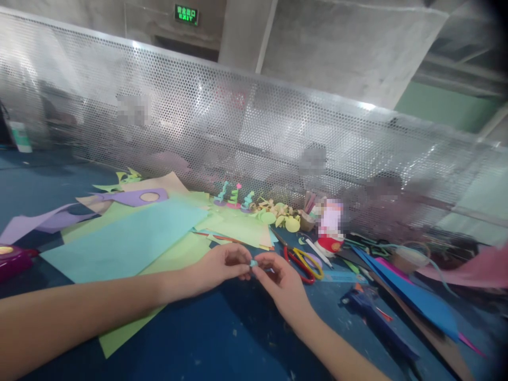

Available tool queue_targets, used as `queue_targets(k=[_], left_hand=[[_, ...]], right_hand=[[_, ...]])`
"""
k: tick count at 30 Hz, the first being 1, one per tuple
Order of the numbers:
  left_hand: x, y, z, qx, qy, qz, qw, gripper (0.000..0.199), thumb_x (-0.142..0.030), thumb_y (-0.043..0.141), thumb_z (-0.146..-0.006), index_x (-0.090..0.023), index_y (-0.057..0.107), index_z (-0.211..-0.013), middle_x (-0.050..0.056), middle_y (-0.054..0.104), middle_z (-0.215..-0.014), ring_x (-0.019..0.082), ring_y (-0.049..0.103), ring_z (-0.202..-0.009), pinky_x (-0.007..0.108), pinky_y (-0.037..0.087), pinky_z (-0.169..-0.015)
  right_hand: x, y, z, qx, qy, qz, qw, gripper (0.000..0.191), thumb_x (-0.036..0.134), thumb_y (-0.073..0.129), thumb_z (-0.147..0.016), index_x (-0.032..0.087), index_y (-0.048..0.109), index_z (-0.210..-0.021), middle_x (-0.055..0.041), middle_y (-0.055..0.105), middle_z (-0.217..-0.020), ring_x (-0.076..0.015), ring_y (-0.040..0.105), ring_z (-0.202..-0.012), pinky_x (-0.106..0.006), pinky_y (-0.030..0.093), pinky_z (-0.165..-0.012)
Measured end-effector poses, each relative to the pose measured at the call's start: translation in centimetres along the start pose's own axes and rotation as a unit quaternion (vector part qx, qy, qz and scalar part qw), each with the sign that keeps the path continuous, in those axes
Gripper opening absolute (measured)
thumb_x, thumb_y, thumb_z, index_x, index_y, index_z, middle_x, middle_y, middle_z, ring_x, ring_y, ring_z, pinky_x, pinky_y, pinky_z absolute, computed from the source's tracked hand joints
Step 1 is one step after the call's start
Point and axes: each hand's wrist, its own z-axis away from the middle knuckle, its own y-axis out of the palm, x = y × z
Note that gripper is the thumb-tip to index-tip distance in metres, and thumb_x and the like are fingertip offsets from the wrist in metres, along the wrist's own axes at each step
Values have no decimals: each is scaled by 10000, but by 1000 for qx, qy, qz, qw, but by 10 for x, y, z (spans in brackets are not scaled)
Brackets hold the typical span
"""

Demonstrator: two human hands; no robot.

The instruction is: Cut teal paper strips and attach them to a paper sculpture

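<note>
A small light-blue piece [253, 263], perhaps rolled paper, is pinched between the fingertips of both hands near the middle of the view. My left hand [216, 267] comes in from the left with thumb and fingers closed on one side of it. From the lower right, my right hand [283, 283] closes on its other side. Under and behind my left forearm lie a light-blue sheet [130, 238] and green sheets [129, 330]. Scissors with red and yellow handles [304, 264] lie just beyond my right hand.
Small spiral paper figures [234, 197] and yellow cut pieces [292, 224] stand or lie along a perforated metal screen [178, 106]. At right are a dark blue glue gun [377, 323] and blue sheets [416, 299]. A purple-red tool [14, 262] sits far left.
</note>
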Motion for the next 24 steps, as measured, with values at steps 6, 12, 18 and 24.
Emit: queue_targets(k=[6, 12, 18, 24], left_hand=[[3, -1, 0, -2, -5, 4, 1000, 204, -312, 600, -770, -164, 560, -905, 13, 620, -762, 124, 574, -696, 280, 447, -728], [-1, 0, 1, 2, -7, -6, 1000, 246, -331, 609, -760, -172, 579, -945, 14, 635, -779, 129, 576, -701, 274, 446, -711], [-1, 0, 0, 2, 7, -2, 1000, 236, -341, 615, -759, -165, 586, -915, 22, 639, -801, 123, 569, -716, 263, 438, -716], [0, -2, 0, -6, 6, 0, 1000, 247, -305, 620, -754, -168, 555, -948, 21, 638, -796, 131, 583, -728, 280, 443, -731]], right_hand=[[2, 1, 1, -4, 0, 7, 1000, 196, 237, 589, -773, 197, 554, -961, -32, 622, -852, -163, 606, -769, -311, 516, -724], [3, 3, 2, -16, -4, 34, 999, 150, 226, 589, -768, 184, 566, -910, -26, 593, -821, -152, 574, -724, -297, 517, -686], [3, 3, 1, -7, -6, 31, 999, 174, 228, 591, -765, 186, 555, -929, -37, 583, -864, -165, 583, -757, -305, 521, -697], [4, 3, 2, -6, -6, 44, 999, 151, 247, 557, -790, 184, 548, -927, -36, 598, -856, -165, 608, -769, -300, 521, -720]])
